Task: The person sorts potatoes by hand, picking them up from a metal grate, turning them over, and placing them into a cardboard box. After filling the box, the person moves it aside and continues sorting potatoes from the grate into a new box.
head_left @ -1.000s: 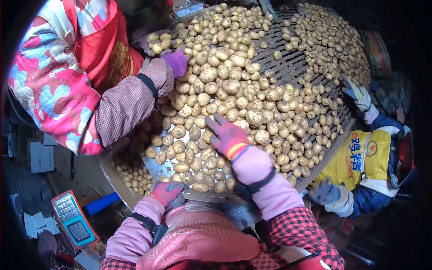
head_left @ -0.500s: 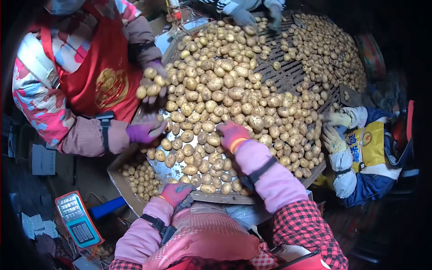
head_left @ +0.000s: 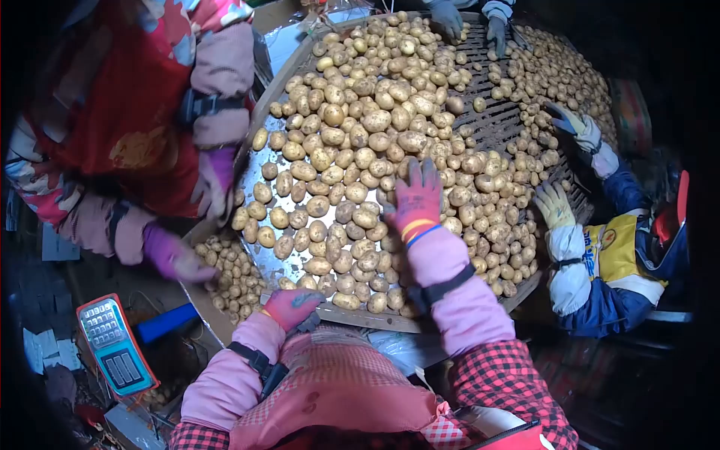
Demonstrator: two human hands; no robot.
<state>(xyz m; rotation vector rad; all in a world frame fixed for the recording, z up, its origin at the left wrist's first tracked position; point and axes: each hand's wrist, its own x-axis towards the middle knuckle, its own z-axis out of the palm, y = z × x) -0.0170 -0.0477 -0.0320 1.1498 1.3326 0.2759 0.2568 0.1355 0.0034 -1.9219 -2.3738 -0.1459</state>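
Observation:
My right hand (head_left: 417,199), in a pink glove with grey fingertips, lies on the heap of potatoes (head_left: 379,140) with its fingers stretched out and apart. It touches the potatoes beneath and grips none that I can see. My left hand (head_left: 292,307), gloved alike, rests at the near rim of the sorting table (head_left: 367,318). Its fingers are loosely extended, with no potato visible in them. Close to it, several potatoes lie spread in a loose layer on the shiny metal surface (head_left: 279,259).
A box of small potatoes (head_left: 234,281) adjoins the table's left corner, beside a co-worker's purple-gloved hand (head_left: 184,259). A scale (head_left: 116,345) stands lower left. Slats (head_left: 491,124) cross the table. Other gloved hands work at the right (head_left: 553,205) and far side (head_left: 496,34).
My right hand has moved forward and right over the heap, its fingers straightening. My left hand stays at the rim. The left co-worker's potatoes have left their hand, which is now lower.

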